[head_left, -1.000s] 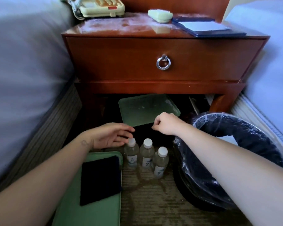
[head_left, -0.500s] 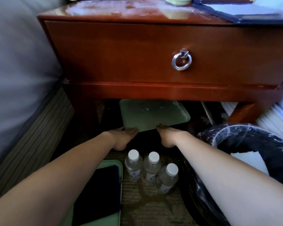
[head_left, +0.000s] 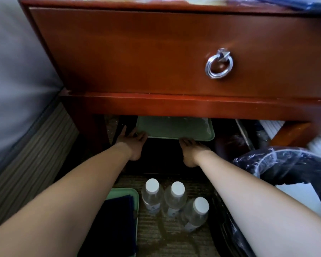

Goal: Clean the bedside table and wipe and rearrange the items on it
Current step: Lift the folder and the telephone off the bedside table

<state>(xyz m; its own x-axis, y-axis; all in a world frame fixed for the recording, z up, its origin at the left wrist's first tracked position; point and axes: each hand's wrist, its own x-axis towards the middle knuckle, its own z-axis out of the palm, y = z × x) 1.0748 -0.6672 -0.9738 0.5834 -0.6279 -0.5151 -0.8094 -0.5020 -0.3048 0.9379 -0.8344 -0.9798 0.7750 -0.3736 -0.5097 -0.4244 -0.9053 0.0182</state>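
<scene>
- A red-brown wooden table (head_left: 137, 52) stands next to a grey bed (head_left: 17, 71), which is on the left.
- The table has one drawer with a shiny ring handle (head_left: 219, 64). The drawer is closed.
- In the dark space under the drawer lies a green tray (head_left: 174, 127). It lies flat and has pale specks on it.
- The left hand (head_left: 132, 142) reaches under the table. Its grip is apart, with the fingers spread and straight, and they touch the tray's near left corner.
- The right hand (head_left: 190, 150) reaches in too. Its grip is also apart, with the fingers flat against the tray's near edge.
- Three water bottles (head_left: 175, 198) with white caps stand upright on the floor (head_left: 156, 242), close together, between the two arms.
- Left of the bottles lies a second green tray (head_left: 127, 191) with a dark cloth (head_left: 115, 219) on it.
- On the right stands a black bin (head_left: 289, 164) lined with a clear bag. Something white (head_left: 300, 197) lies inside.
</scene>
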